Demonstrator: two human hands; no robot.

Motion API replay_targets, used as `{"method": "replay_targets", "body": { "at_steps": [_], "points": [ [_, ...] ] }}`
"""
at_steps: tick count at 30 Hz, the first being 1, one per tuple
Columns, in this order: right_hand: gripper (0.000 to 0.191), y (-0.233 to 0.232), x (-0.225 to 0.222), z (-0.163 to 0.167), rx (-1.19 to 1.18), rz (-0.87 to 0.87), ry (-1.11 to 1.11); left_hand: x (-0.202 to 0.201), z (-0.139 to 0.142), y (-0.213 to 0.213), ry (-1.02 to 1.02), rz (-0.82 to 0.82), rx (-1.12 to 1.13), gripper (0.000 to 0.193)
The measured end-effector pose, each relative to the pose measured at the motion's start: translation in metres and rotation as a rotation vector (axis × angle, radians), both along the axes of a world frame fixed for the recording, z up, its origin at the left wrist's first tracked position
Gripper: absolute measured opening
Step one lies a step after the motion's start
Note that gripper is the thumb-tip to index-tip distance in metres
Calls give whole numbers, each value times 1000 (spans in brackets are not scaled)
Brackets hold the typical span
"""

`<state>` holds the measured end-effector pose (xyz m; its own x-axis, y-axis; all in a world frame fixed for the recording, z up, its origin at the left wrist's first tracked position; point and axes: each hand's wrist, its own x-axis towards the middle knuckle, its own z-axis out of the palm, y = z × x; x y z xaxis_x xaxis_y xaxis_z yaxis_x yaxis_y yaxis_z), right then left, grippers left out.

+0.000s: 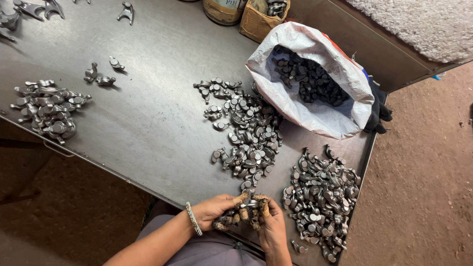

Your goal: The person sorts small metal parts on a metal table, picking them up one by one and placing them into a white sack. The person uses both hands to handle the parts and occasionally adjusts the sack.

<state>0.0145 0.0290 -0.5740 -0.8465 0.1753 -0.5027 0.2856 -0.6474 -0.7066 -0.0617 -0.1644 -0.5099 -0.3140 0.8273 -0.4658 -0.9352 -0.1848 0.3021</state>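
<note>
Two hands: left hand (217, 209) and right hand (268, 221) meet at the near table edge, fingertips wrapped in worn, brownish tape.
Grip: both sets of fingers pinch one small metal part (250, 202) between them, left from its left end, right from its right end.
Part: dull grey cast steel, lumpy, with a rounded head; its long axis seems to run left to right, though the fingers hide most of it.
Wrist: a beaded bracelet (193, 218) circles the left one.
Nearest heaps: a middle pile (246, 133) just beyond the fingers, a right pile (320, 197) beside the right hand.
Farther: a white woven sack (315, 113), open and holding darker parts; a left pile (47, 108) well apart.
Surface: smooth grey metal table (148, 113).
</note>
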Motion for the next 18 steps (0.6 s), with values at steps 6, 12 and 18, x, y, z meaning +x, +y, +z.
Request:
{"method": "replay_targets", "body": {
  "at_steps": [6,12,18],
  "points": [
    [21,5,0,-8,-29,35,15,3,-7,2,-100,23,-3,36],
    [18,7,8,-3,71,112,146,3,-4,3,-41,84,-101,37],
    [21,-1,-8,20,1133,215,335,-6,3,-11,68,186,-93,33]
  ]
}}
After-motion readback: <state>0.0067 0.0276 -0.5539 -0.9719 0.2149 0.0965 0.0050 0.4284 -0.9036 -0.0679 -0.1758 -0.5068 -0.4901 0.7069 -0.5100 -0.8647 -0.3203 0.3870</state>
